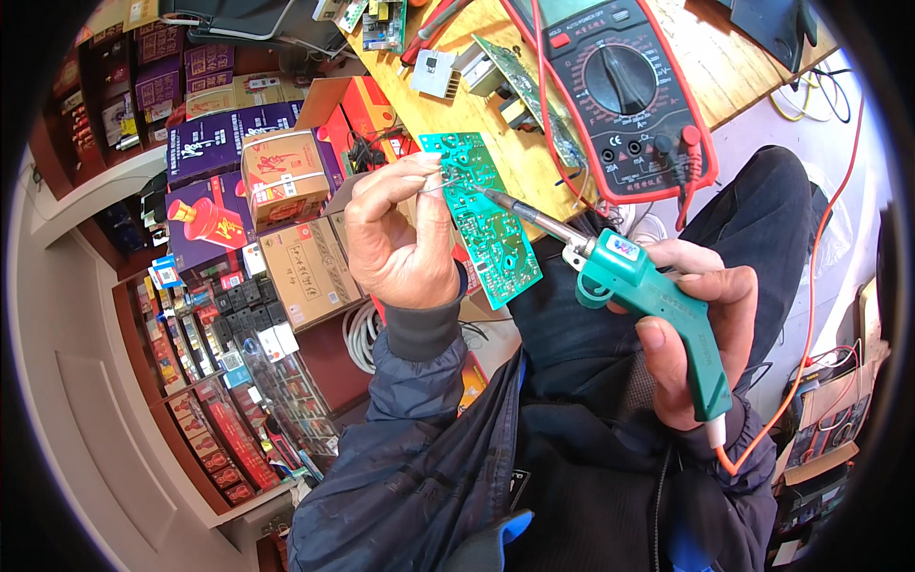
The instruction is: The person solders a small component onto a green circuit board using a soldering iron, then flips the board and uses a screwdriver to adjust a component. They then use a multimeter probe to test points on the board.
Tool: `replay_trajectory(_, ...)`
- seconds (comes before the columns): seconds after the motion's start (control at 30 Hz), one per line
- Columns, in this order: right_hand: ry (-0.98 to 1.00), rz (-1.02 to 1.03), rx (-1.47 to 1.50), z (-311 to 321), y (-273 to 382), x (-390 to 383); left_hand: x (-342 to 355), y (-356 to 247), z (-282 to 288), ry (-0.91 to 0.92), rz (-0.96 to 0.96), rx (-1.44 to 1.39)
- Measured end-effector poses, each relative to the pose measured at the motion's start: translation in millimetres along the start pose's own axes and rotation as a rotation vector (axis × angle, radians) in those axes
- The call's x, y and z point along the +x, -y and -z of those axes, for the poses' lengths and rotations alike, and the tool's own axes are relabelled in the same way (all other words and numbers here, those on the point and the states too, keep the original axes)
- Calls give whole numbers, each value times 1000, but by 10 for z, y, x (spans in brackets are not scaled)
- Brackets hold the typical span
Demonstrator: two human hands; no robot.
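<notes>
A green circuit board (pixel 486 224), solder side up, is tilted at the near edge of the table; what supports it is hidden. My left hand (pixel 405 229) is closed in a pinch over the board's left edge, with a thin silvery wire (pixel 437 187) between its fingertips. Whether those fingers also grip the board, I cannot tell. In my right hand (pixel 710 329) is a green pistol-shaped soldering iron (pixel 653 296), fingers wrapped round its handle. Its dark tip points left and meets the board's upper part, close to the wire; actual contact is too small to make out.
On the wooden table (pixel 734 86) lie a red and black multimeter (pixel 620 95) with leads and another circuit board (pixel 529 91) carrying parts. An orange cord (pixel 810 353) loops from the iron's handle up the right side. Cardboard boxes (pixel 305 272) stand at left.
</notes>
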State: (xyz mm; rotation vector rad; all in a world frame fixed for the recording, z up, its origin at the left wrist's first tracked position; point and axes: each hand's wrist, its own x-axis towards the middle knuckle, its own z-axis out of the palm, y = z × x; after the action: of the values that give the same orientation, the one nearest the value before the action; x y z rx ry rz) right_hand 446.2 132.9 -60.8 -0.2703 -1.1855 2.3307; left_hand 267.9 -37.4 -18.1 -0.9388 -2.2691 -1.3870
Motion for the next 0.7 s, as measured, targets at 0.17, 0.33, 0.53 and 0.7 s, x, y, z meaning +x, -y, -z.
replay_trajectory(0.17, -3, -32, -28, -2, -1, 0, -8, 14, -2, -19, 17, -35)
replay_trajectory(0.33, -28, -55, 17, -32, 1, 5, -13, 12, -7, -22, 19, -41)
replay_trajectory(0.53, -48, -46, 2, -63, -10, 22, -10, 17, 3, -15, 16, -28)
replay_trajectory(0.7, -43, -38, 0, -63, -17, 30, -12, 11, 7, -9, 21, -28)
